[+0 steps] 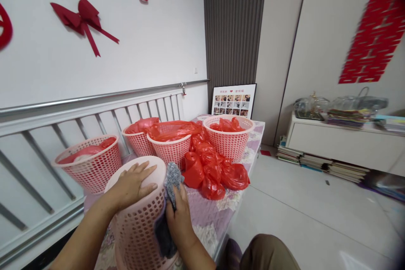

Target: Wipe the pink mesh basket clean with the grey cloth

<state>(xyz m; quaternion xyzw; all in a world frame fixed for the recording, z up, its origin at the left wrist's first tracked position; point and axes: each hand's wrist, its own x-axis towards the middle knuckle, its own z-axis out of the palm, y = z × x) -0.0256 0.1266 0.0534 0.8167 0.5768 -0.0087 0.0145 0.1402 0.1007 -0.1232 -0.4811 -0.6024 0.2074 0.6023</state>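
An upside-down pink plastic wastebasket (139,223) with a perforated wall stands close in front of me. My left hand (134,183) lies on its solid base, fingers spread. Against the basket's right side, my right hand (181,215) grips a grey cloth (173,179), whose dark lower part hangs below the fingers along the wall. Behind are several more pink baskets with red plastic bags in them: one at the left (91,164), two in the middle, and one at the right (229,139). A heap of red plastic bags (210,173) lies beside them.
A purple floral cover (205,206) lies under the baskets. A white radiator (63,130) and pipe run along the left wall. A framed photo board (233,99) leans at the back. To the right are tiled floor, stacked books (329,168) and a white cabinet (335,141).
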